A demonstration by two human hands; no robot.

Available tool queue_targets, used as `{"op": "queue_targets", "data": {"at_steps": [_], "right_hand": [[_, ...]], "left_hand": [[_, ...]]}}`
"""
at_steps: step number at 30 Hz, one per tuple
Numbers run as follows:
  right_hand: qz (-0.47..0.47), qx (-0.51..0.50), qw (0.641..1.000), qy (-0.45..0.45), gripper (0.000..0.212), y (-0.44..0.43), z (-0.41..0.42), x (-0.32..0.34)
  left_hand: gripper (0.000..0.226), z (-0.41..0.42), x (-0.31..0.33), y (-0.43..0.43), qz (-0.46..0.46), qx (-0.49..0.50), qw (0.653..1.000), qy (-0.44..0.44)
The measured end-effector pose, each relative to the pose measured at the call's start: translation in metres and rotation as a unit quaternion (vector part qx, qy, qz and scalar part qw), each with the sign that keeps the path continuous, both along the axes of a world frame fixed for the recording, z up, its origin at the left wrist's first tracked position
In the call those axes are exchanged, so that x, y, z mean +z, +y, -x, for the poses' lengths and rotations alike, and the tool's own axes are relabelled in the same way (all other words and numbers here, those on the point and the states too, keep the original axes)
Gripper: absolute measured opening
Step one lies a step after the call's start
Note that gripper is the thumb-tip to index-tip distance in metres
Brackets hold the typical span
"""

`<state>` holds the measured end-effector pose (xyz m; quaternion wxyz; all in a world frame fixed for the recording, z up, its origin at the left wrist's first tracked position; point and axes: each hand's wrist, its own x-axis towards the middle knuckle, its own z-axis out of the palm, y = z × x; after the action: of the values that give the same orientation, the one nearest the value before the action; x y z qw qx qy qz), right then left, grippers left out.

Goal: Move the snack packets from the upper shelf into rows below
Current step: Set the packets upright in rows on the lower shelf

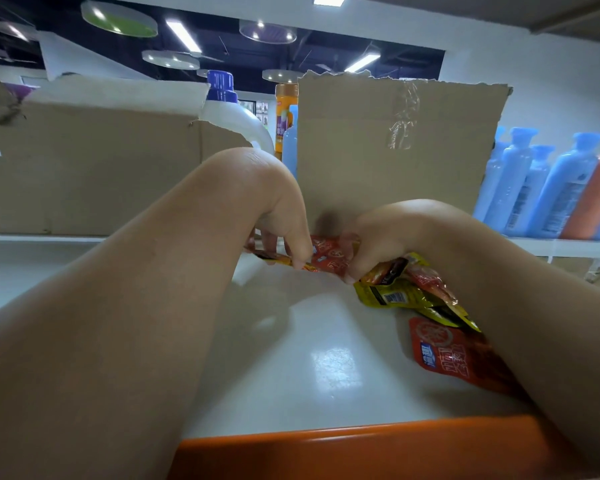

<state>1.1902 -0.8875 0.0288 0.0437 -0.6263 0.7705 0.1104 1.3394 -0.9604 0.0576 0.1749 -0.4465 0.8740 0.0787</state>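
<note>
While both of your bare forearms reach in over the orange front lip (361, 441) of the white upper shelf (291, 358), your hands meet near the middle of the frame, close to the shelf's back. At far left, a cardboard box (84, 168) stands along the back.

Just left of centre, your left hand (281, 216) is bent down at the wrist. Its thumb and fingertips pinch the left end of a red packet (329, 256) lying flat on the shelf; whether a second packet overlaps it there cannot be told.

Just right of centre, your right hand (385, 237) curls round a bunch of yellow packets (392, 289), its thumb tip touching the red packet's right end. Behind it stands a taller cardboard box (395, 150).

At lower right, a second red packet (440, 351) lies loose, partly under your right forearm. Blue bottles (534, 188) line the far right.

To do this well, slide the pinched packet into the right-hand bunch, lay the edges together, and pick up the loose one before lowering anything. Keep your grip flat; these slick wrappers will likely slip from a loose hold.
</note>
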Motion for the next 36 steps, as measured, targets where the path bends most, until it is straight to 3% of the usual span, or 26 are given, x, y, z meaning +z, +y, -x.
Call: {"op": "queue_targets", "data": {"at_steps": [5, 9, 13, 16, 23, 28, 32, 36], "right_hand": [[0.018, -0.005, 0.999, 0.028, 0.044, -0.002, -0.002, -0.002], [0.027, -0.012, 0.999, 0.045, 0.029, 0.0, 0.0, -0.003], [0.06, -0.015, 0.997, 0.053, 0.028, 0.01, 0.001, 0.017], [0.124, -0.036, 0.991, 0.012, 0.018, 0.03, 0.016, 0.052], [0.124, -0.07, 0.98, -0.142, 0.02, 0.072, 0.042, 0.091], [0.163, -0.073, 0.972, -0.156, 0.019, 0.122, 0.048, 0.091], [0.258, -0.081, 0.957, -0.103, 0.022, 0.19, 0.068, 0.071], [0.34, -0.089, 0.928, -0.124, 0.02, 0.263, 0.104, 0.04]], "left_hand": [[0.019, 0.001, -0.003, 0.0, 0.01, -0.002, 1.0, -0.002], [0.017, 0.002, -0.003, 0.002, 0.017, -0.013, 1.0, 0.005], [0.025, -0.002, 0.005, 0.008, 0.037, -0.038, 0.996, 0.068], [0.036, -0.005, 0.013, 0.012, 0.071, -0.064, 0.987, 0.129], [0.033, 0.004, 0.016, 0.035, 0.144, -0.15, 0.954, 0.217], [0.029, 0.014, 0.02, 0.073, 0.193, -0.215, 0.923, 0.255], [0.041, 0.029, 0.016, 0.11, 0.259, -0.26, 0.882, 0.296], [0.042, 0.061, 0.004, 0.168, 0.26, -0.289, 0.863, 0.323]]}}
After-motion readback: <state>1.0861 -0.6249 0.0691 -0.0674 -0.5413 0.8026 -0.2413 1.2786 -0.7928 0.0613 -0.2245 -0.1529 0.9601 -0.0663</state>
